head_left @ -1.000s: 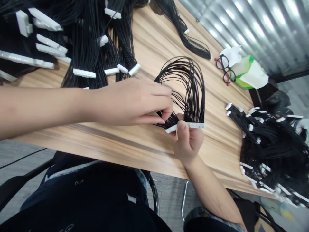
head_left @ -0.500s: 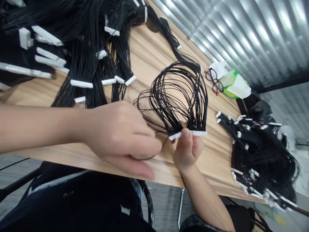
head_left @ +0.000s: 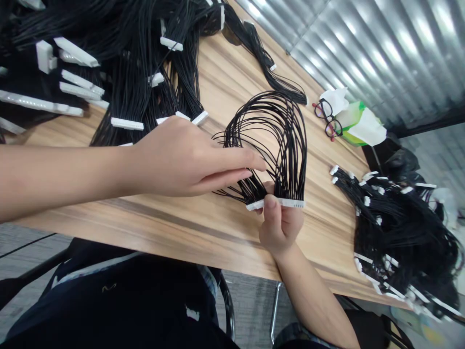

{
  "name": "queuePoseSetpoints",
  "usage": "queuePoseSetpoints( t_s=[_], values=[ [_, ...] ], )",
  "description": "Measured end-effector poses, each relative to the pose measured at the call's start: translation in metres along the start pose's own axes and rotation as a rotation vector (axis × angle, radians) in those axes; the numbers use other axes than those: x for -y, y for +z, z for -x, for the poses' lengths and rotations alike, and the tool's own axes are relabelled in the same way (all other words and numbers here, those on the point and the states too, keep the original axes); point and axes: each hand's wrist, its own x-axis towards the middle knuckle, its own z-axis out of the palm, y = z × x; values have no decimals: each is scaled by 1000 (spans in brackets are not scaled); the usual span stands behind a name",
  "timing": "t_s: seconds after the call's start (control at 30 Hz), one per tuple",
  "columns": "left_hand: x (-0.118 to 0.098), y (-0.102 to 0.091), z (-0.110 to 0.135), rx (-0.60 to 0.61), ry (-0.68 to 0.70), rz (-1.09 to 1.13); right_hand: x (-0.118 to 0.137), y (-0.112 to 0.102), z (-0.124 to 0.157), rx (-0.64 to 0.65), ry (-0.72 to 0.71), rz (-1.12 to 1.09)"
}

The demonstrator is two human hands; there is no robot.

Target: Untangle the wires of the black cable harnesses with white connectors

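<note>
A looped bundle of thin black wires [head_left: 279,131] arches over the wooden table [head_left: 225,72], both ends fixed in white connector strips [head_left: 276,203]. My right hand [head_left: 279,225] pinches the two strips together from below, thumb on top. My left hand [head_left: 192,157] reaches in from the left, its fingers stretched out and pressed together against the wires just above the left strip. Whether a single wire sits between those fingertips is not visible.
A large heap of black harnesses with white connectors [head_left: 109,72] covers the table's far left. Another pile of harnesses [head_left: 399,228] lies at the right edge. Black-and-red glasses [head_left: 327,118] and a green-and-white packet [head_left: 359,123] sit near the corrugated metal wall [head_left: 381,48].
My left hand had dropped toward the table's near edge; it has come back up to the wires above the left connector. The right hand kept its grip on the strips.
</note>
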Motion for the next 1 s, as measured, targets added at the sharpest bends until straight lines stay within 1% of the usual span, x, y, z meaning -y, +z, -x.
queuePoseSetpoints(
  t_s=[0.1,0.17,0.27,0.37,0.47,0.53,0.6,0.67,0.73,0.87,0.93,1.0],
  values=[
    [0,-2,-1,29,-32,3,8,2,-6,-23,-89,17],
    [0,-3,-3,29,-80,40,12,1,-10,-6,-107,43],
    [-1,-6,-6,55,-145,64,16,0,-14,21,-102,52],
    [-3,-8,-7,93,-176,58,18,0,-14,44,-92,51],
    [-5,-8,-7,77,-213,109,17,1,-13,56,-59,29],
    [-5,-7,-6,72,-201,98,17,2,-13,62,-32,15],
    [-5,-7,-5,102,-181,67,18,3,-13,64,-23,13],
    [-4,-6,-5,151,-207,79,19,3,-14,66,-32,19],
    [-2,-6,-5,165,-229,130,19,3,-15,71,-47,18],
    [-1,-5,-6,68,-113,169,18,4,-14,72,-24,-75],
    [-2,-4,-7,75,-107,255,16,6,-11,85,-4,-140],
    [-3,-4,-8,111,-155,389,15,8,-8,102,-3,-176]
  ],
)
